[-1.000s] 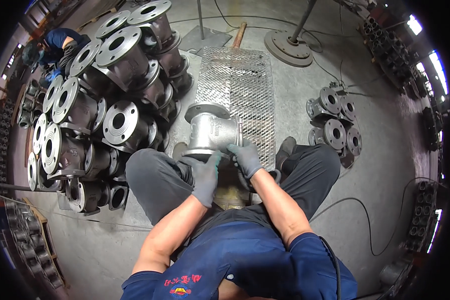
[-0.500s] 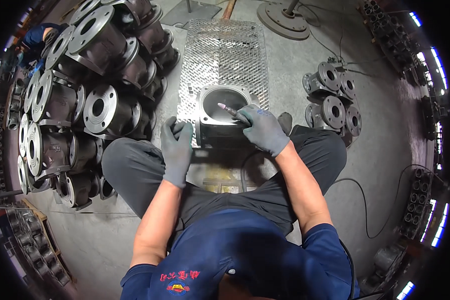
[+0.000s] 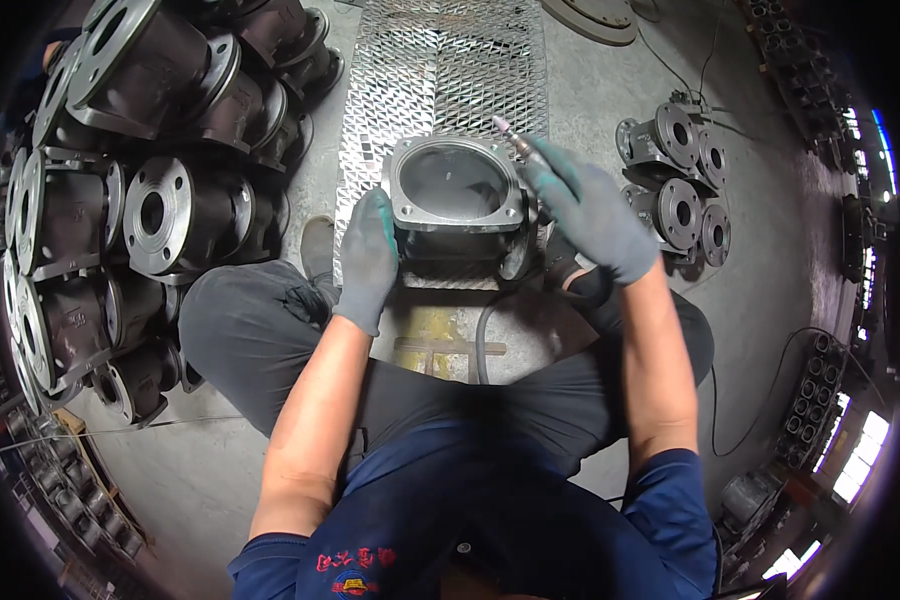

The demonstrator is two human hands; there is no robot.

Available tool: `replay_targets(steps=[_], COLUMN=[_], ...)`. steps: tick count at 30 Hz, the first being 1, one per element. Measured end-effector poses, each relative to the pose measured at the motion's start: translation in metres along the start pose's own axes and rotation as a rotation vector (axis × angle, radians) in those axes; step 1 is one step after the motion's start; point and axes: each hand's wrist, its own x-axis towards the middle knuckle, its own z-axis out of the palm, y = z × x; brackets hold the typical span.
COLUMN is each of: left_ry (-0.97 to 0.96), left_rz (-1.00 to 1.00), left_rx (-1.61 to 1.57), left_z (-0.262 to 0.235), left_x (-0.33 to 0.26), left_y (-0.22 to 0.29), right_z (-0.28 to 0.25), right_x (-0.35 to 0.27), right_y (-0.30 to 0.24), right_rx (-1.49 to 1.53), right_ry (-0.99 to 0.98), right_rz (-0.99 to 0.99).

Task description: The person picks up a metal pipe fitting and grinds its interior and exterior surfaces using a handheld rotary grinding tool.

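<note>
Tool [image 3: 513, 138]: pale tip shows; back end hidden by the right hand [image 3: 592, 215].
Mesh [image 3: 440, 60]: far end cut off.
Casting [image 3: 455, 225]: at the mesh's near end, open side up; underside too dark to read.
Floor [image 3: 605, 90]: shows between mesh and left stack [image 3: 160, 252].
Grip: right closed around the tool; left hand [image 3: 368, 250] touches the casting's left side, cannot tell whether clamped.

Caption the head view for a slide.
Grey-gloved left hand against a grey square-flanged metal casting on silver metal mesh; gloved right hand holds a slim pale-tipped tool.
</note>
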Motion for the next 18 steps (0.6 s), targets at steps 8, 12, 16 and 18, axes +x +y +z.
replay_targets(steps=[8,12,16,18], left_ry=[0.048,0.072,0.035,0.087], left_rz=[0.057,0.14,0.133,0.212], left_rx=[0.087,0.127,0.046,0.109], left_z=[0.004,0.006,0.007,0.006], left_x=[-0.003,-0.002,-0.002,-0.003], left_y=[-0.003,-0.015,-0.013,-0.018], right_z=[0.003,0.021,0.036,0.039], right_x=[0.077,0.093,0.097,0.098], right_y=[-0.02,-0.017,-0.015,-0.023], right_rx=[-0.616,-0.708,-0.722,-0.721], right_ry=[-0.387,-0.36,-0.308,-0.315], right_rz=[-0.055,-0.213,-0.239,-0.22])
